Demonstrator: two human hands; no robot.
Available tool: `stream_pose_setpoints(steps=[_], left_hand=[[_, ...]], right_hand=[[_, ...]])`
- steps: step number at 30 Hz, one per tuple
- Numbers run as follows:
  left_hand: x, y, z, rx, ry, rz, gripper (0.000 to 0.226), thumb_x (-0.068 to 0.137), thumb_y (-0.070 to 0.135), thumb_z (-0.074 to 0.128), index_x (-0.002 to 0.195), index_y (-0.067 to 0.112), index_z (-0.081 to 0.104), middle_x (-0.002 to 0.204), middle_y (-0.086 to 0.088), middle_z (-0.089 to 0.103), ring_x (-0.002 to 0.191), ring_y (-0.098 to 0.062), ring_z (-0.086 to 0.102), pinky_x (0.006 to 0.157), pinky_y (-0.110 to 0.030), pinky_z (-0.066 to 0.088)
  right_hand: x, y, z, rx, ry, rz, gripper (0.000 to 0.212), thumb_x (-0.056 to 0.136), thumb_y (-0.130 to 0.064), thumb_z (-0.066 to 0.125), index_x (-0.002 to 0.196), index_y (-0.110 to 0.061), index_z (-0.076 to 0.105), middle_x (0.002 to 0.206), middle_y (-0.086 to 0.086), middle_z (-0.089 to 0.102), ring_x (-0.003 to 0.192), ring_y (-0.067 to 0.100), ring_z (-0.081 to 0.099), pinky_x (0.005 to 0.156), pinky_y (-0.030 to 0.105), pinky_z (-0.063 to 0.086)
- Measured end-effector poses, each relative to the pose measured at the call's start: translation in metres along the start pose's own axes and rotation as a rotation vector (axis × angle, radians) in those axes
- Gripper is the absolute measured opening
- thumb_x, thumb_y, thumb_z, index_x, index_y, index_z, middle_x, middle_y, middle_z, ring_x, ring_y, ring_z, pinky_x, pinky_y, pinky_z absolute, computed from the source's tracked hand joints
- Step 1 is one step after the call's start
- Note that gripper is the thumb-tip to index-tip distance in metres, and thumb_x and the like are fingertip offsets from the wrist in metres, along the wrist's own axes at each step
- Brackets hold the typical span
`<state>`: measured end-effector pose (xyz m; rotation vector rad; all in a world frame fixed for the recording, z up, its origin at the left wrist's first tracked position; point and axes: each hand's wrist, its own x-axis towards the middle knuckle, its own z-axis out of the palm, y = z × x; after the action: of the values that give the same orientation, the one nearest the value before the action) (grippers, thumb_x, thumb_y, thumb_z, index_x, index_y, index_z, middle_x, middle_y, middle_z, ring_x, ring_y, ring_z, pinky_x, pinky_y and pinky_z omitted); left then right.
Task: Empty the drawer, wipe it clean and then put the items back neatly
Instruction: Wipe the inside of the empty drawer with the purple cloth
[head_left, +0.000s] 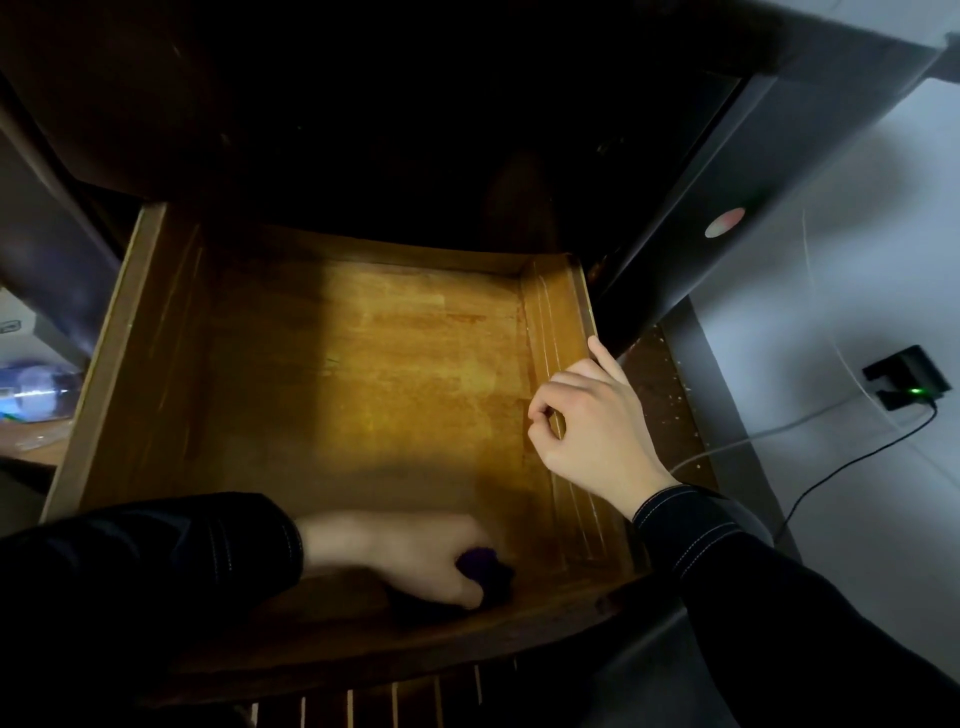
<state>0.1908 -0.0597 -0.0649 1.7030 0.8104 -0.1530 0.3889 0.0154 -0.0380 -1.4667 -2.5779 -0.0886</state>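
While the worn amber wooden drawer (389, 364) fills mid-frame, your left hand (415, 558), blurred, grips a dark purple cloth (480, 564) on its floor at lower centre; your right hand (587, 421) rests loosely curled on the right wall.

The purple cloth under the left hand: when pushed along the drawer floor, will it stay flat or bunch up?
Probably floppy: the purple cloth sits crumpled in a small wad in the left hand, so it likely bunches. It looks light, since that hand alone encloses it. The drawer floor looks smooth, so it may glide easily.
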Motion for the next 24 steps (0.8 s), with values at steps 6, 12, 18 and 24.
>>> stream_pose_setpoints(steps=[6,12,18,24], left_hand=[[-0.005,0.033,-0.017,-0.406,-0.052,0.206,0.014,0.088,0.005,0.063,0.101,0.008,0.066,0.085,-0.001,0.067,0.074,-0.007,0.062,0.059,-0.020,0.049],[0.023,0.031,-0.003,-0.237,0.027,0.038,0.015,0.092,0.009,0.064,0.107,0.007,0.065,0.102,-0.013,0.066,0.085,-0.021,0.061,0.068,-0.035,0.052],[0.016,0.027,-0.007,-0.507,-0.004,0.255,0.028,0.086,0.001,0.068,0.109,0.017,0.066,0.100,0.000,0.068,0.089,-0.011,0.064,0.075,-0.026,0.051],[0.038,0.028,0.011,-0.191,0.197,0.119,0.013,0.091,0.007,0.067,0.102,0.001,0.066,0.088,-0.004,0.061,0.079,-0.016,0.057,0.073,-0.034,0.051]], right_hand=[[0.001,0.001,0.000,0.011,0.004,-0.003,0.022,0.086,-0.032,0.052,0.072,-0.027,0.067,0.072,-0.014,0.064,0.085,0.011,0.054,0.126,0.031,0.003],[0.000,0.000,-0.001,0.030,0.008,-0.006,0.019,0.085,-0.030,0.055,0.071,-0.026,0.067,0.071,-0.013,0.064,0.085,0.011,0.055,0.126,0.033,0.006],[0.001,0.002,0.001,0.075,0.027,0.001,0.019,0.085,-0.029,0.055,0.069,-0.025,0.065,0.070,-0.013,0.063,0.082,0.010,0.054,0.126,0.036,0.013],[0.000,0.001,0.001,0.094,0.035,0.004,0.018,0.085,-0.027,0.057,0.069,-0.025,0.064,0.068,-0.013,0.062,0.080,0.010,0.054,0.126,0.037,0.013]])
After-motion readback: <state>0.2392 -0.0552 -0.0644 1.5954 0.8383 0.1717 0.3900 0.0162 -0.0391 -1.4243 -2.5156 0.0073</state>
